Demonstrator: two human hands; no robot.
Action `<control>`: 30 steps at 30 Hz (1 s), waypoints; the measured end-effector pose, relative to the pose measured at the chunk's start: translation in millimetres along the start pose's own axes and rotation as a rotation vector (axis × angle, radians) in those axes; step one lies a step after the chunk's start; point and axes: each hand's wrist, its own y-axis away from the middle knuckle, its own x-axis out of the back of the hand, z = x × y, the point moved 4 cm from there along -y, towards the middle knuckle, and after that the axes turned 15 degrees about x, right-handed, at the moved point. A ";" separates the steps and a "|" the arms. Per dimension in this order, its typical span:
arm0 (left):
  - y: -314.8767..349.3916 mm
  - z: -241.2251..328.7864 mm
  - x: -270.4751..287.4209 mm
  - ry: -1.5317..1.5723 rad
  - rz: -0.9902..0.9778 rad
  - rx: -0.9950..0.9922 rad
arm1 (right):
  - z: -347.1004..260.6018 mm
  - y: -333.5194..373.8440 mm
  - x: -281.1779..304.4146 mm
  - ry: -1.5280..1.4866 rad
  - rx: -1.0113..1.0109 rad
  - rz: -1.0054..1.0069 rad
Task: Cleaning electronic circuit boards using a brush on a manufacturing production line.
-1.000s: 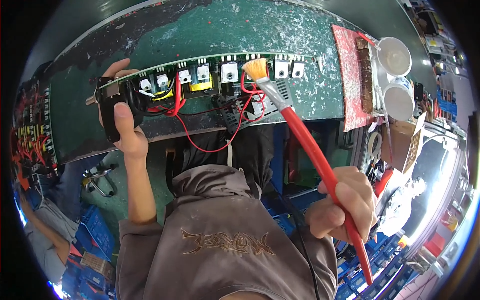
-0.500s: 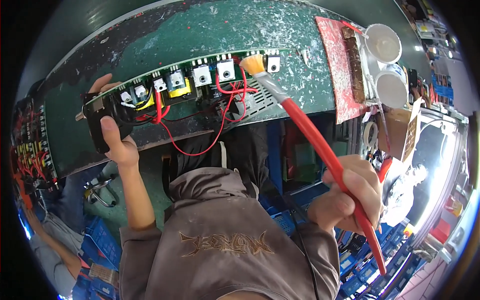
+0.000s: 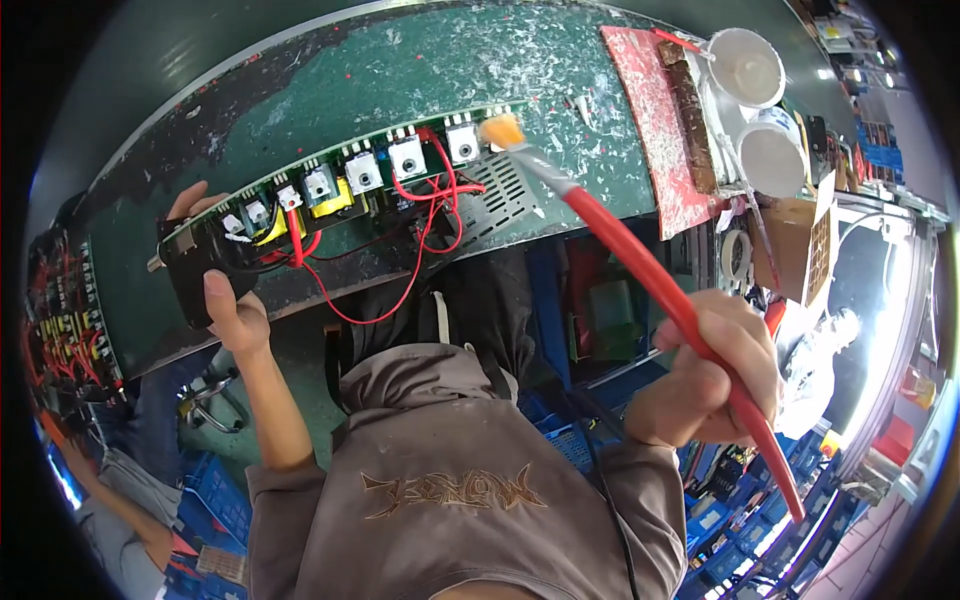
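Note:
My left hand [image 3: 237, 318] grips the black end casing [image 3: 195, 280] of a long circuit board [image 3: 363, 172], thumb on the near side and fingers behind. The board is held on edge over the green workbench, showing a row of metal-tabbed components, yellow transformers and looping red wires [image 3: 415, 278]. A slotted metal plate [image 3: 495, 200] sits at its right end. My right hand [image 3: 715, 375] is closed around the red handle of a paintbrush [image 3: 640, 265]. Its pale bristles are at the board's rightmost component and partly hide it; whether they touch, I cannot tell.
On the right of the stained workbench [image 3: 420, 60] lie a red, white-smeared board [image 3: 640, 120] and two whitish tubs [image 3: 745, 68]. A cardboard box [image 3: 800, 245] stands beyond. More wired circuit boards [image 3: 70, 320] are at far left, near another person's arm [image 3: 130, 510]. Blue crates [image 3: 215, 495] stand below.
The circuit board has shifted left and slightly nearer with my left hand. The brush tip has passed along it to the rightmost component, while my right hand moved slightly right.

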 end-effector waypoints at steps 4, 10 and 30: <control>-2.2 2.8 5.9 -0.038 -0.001 -0.041 | 3.0 -5.2 -1.4 -0.001 -0.032 -0.064; -8.9 1.9 15.2 -0.276 -0.207 -0.032 | -0.5 -3.8 3.2 -0.045 -0.072 -0.080; -113.7 51.5 24.4 0.556 -0.123 0.700 | 41.1 48.3 66.5 0.208 -0.242 0.314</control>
